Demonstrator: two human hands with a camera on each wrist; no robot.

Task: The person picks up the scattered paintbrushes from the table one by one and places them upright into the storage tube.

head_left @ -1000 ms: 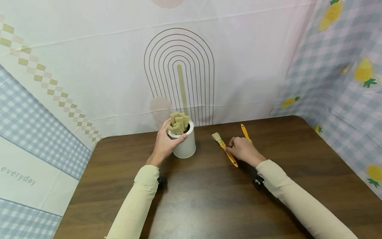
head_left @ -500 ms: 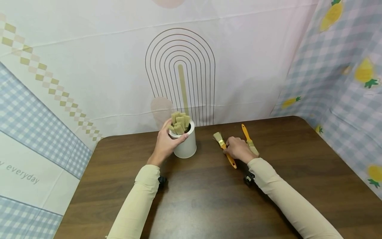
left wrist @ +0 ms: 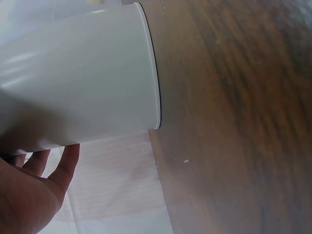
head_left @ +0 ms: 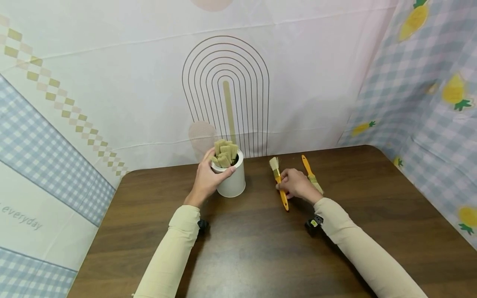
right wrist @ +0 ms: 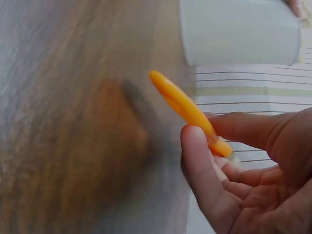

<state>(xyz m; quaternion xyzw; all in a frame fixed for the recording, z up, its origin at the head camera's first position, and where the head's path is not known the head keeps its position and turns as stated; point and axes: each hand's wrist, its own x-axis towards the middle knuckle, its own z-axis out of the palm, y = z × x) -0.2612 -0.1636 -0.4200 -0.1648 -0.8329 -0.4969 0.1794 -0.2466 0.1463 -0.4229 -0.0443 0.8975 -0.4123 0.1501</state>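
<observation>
A white round can (head_left: 232, 182) stands upright on the table, and several paintbrushes (head_left: 224, 154) poke out of it with bristles up. My left hand (head_left: 207, 178) grips the can near its rim; in the left wrist view its fingers (left wrist: 66, 168) curl along the can's side. To the right, my right hand (head_left: 297, 183) pinches a paintbrush (head_left: 284, 200) by its orange handle. The right wrist view has that handle (right wrist: 183, 105) between thumb and forefinger, raised off the table. Another orange-handled paintbrush (head_left: 310, 174) lies just beyond the right hand.
The brown wooden table (head_left: 238, 256) extends around both arms. Behind it hangs a white cloth (head_left: 149, 82) with printed arches, and a blue checked cloth (head_left: 410, 103) hangs at the right.
My right hand has taken hold of the nearer paintbrush and lifted it off the table, turning it more upright. The left hand keeps its grip on the can.
</observation>
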